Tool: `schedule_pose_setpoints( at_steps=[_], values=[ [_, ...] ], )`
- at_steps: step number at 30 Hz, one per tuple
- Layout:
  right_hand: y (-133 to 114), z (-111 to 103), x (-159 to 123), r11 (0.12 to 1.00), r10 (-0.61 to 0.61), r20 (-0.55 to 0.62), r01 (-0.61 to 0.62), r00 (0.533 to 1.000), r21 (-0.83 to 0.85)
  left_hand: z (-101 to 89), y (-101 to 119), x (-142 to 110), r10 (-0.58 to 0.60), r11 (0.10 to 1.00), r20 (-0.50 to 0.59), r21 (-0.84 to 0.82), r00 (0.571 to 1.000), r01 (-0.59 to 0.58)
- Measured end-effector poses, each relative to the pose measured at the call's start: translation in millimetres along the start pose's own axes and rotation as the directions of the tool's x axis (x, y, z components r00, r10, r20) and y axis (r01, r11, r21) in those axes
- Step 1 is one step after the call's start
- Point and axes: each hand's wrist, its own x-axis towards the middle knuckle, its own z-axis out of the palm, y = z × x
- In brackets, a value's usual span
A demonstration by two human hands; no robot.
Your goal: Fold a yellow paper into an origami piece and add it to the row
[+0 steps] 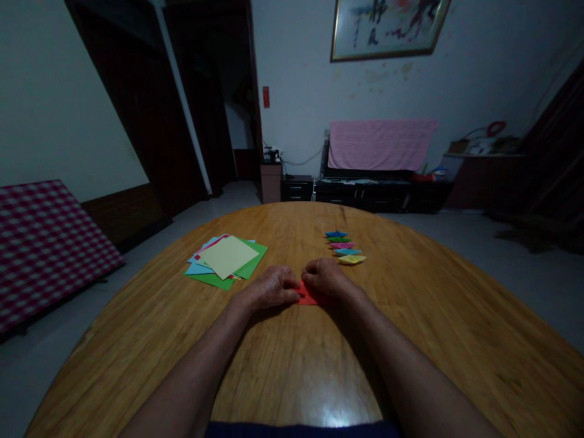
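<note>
A sheet of red paper (312, 297), folded small, lies on the wooden table (292, 365) in front of me. My left hand (276, 286) is closed on its left edge, thumb and fingers pinching. From the other side my right hand (325, 277) presses on the paper's upper right part with its fingers curled together. Parts of the paper are hidden under both hands. Beyond my right hand stands a row of several small folded paper boats, the nearest a yellow paper boat (352, 260) and the farthest a blue paper boat (336, 234).
Left of my hands lies a loose stack of coloured square paper (228, 255), pale yellow on top. The round table's far edge curves ahead. Past it stand a low black cabinet (365, 193) and a screen under a pink cloth (381, 145). A checkered panel (50, 249) stands at left.
</note>
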Motion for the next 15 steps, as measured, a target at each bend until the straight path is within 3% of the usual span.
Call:
schedule_pose_setpoints(
  at_steps=[4,10,15],
  values=[
    [0.8,-4.7,-2.2,0.998,0.020,0.040,-0.023,0.999,0.053,10.7,-2.9,3.6,0.096,0.975,-0.109,0.211,0.989,-0.071],
    [7.4,-5.7,-3.5,0.999,0.014,-0.008,-0.014,1.000,0.034,17.2,-1.9,6.2,0.110,0.929,-0.117,0.366,0.987,-0.060],
    [14.3,-4.2,-5.5,0.983,-0.171,-0.076,0.165,0.982,-0.076,16.1,0.7,5.6,0.111,0.922,-0.107,0.383,0.988,-0.062]
  ],
)
